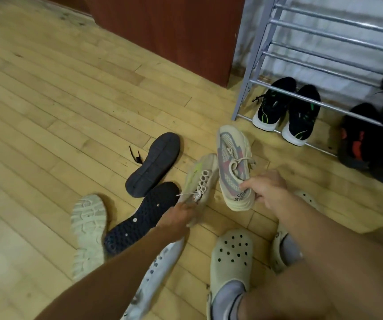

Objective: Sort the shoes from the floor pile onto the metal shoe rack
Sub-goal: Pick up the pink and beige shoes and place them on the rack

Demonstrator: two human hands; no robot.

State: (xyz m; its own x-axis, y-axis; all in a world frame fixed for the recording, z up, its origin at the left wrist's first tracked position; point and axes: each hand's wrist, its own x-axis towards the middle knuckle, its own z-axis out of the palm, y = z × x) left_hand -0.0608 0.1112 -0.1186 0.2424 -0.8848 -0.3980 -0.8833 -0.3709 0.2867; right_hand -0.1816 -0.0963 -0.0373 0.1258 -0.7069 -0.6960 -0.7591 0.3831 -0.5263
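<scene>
My right hand [269, 190] grips the heel of a beige sneaker with red and grey panels [233, 165], held off the floor with its toe toward the rack. My left hand [179, 217] grips the heel of a beige sneaker with a yellow-green stripe [199, 181], low over the floor pile. The metal shoe rack [306, 65] stands at the upper right. A pair of black sneakers with green accents [285, 112] rests on its bottom bars, with black and orange shoes [368, 144] to their right.
Sole-up on the wooden floor at the left lie a dark grey shoe [153, 163], a dark blue studded shoe [141, 218] and a beige shoe [89, 232]. A white shoe [156, 271] lies under my left forearm. My feet wear beige clogs [232, 255]. A brown cabinet [174, 31] stands behind.
</scene>
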